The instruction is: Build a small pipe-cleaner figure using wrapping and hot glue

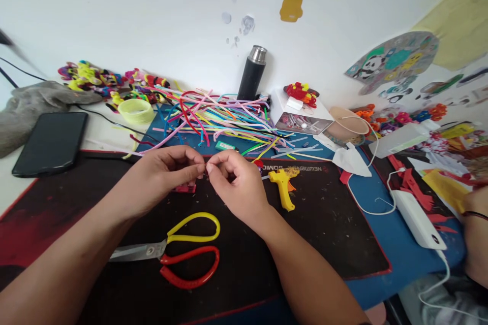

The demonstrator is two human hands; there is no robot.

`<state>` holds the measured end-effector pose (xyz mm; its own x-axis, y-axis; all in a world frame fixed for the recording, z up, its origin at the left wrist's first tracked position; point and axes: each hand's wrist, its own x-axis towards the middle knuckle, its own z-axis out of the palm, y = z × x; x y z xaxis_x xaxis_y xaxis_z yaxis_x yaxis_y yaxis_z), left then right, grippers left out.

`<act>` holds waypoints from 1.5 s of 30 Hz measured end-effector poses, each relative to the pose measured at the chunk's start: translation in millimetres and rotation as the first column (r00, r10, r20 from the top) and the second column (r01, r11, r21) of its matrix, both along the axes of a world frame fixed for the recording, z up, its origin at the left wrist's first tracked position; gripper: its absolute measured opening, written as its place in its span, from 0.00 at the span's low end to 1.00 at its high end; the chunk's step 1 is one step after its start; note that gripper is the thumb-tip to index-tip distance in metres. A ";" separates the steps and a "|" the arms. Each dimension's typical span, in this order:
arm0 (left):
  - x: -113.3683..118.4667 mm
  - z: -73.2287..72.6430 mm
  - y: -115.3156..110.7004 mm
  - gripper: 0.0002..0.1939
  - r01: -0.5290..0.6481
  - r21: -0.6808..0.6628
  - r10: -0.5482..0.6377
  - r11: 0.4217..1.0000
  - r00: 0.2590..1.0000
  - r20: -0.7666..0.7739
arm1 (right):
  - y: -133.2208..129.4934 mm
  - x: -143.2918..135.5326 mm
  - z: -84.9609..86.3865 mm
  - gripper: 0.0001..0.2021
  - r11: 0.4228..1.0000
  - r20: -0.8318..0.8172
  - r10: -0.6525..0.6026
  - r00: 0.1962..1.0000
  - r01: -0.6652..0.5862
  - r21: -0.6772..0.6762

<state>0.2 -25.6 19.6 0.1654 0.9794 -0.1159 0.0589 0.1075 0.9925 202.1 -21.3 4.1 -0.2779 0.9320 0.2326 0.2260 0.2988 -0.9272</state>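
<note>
My left hand point(173, 170) and my right hand point(238, 183) meet fingertip to fingertip above the dark desk mat. Each is closed in a pinch on something thin and reddish, too small to make out. A pink-red flat object point(185, 188) lies on the mat, partly hidden under my left hand. Nearer to me rest scissors point(163, 250) with one yellow and one red handle, their blades partly behind my left forearm. To the right of my right hand lies a yellow glue gun point(284, 188), with a small red object point(258, 164) by its nozzle.
Behind my hands spreads a heap of coloured pipe cleaners point(224, 117). A black thermos point(251, 73) and a white box point(299, 114) stand by the wall. At left lies a phone point(49, 143); at right, a white power bank point(419, 221) with cables and another person's arm point(476, 233).
</note>
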 end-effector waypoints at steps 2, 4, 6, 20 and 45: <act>-0.1 0.3 0.0 0.19 0.022 -0.025 -0.022 0.999 1.000 -0.014 | 0.5 0.0 -1.7 0.06 1.000 -0.002 -0.002 1.000 0.002 0.010; -0.7 0.3 0.0 0.20 0.045 -0.048 -0.046 0.998 0.999 -0.027 | 1.3 0.1 -3.4 0.06 1.000 0.015 -0.001 1.000 0.001 0.031; -1.4 0.1 0.0 0.19 0.058 -0.059 -0.060 0.997 0.998 -0.030 | 1.9 0.6 -4.4 0.05 0.998 0.048 0.003 0.999 -0.005 0.056; -4.8 -5.2 3.4 0.15 0.106 -0.074 -0.111 0.992 0.991 -0.069 | 0.3 2.2 -6.4 0.07 0.985 0.191 0.004 0.982 -0.037 0.169; -6.1 -1.4 0.7 0.24 0.052 0.092 -0.027 0.994 0.966 -0.256 | 3.5 3.3 4.3 0.07 1.000 0.019 0.003 1.000 -0.002 -0.026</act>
<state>-5.8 -24.9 18.3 0.1816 0.9813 -0.0641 0.3128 0.0042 0.9498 205.4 -17.8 8.4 -0.2844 0.9370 0.2028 0.2432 0.2751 -0.9302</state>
